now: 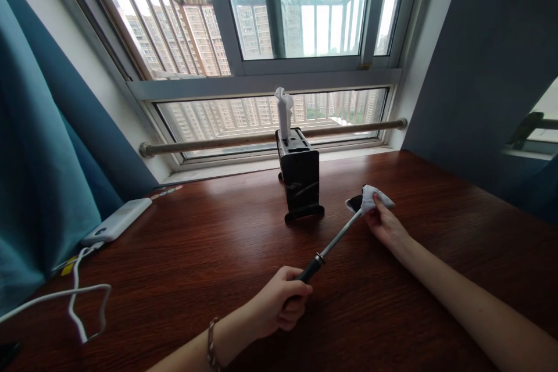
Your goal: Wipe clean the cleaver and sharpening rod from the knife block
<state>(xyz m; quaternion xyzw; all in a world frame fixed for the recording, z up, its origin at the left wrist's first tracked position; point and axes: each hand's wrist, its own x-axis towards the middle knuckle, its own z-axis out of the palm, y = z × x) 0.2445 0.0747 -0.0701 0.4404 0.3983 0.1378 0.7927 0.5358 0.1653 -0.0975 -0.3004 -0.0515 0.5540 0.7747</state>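
My left hand (pixel 283 299), low in the middle, is closed around the black grip of a long-handled tool (pixel 340 238). Its thin metal shaft slants up to the right, away from me. At the far end shows a black part, mostly hidden, so its kind is unclear. My right hand (pixel 386 224) pinches a white tissue (pixel 375 197) and presses it around that end. Both hands hold the tool a little above the brown wooden table (pixel 209 256). A bracelet (pixel 212 344) circles my left wrist.
A black tissue box (pixel 301 180) stands upright beyond my hands, a white tissue sticking out on top. Left lies a white power bank (pixel 117 221) with a white cable (pixel 76 302). A blue curtain (pixel 43 145) hangs at the left. Behind the table is a barred window with a rail (pixel 226 142).
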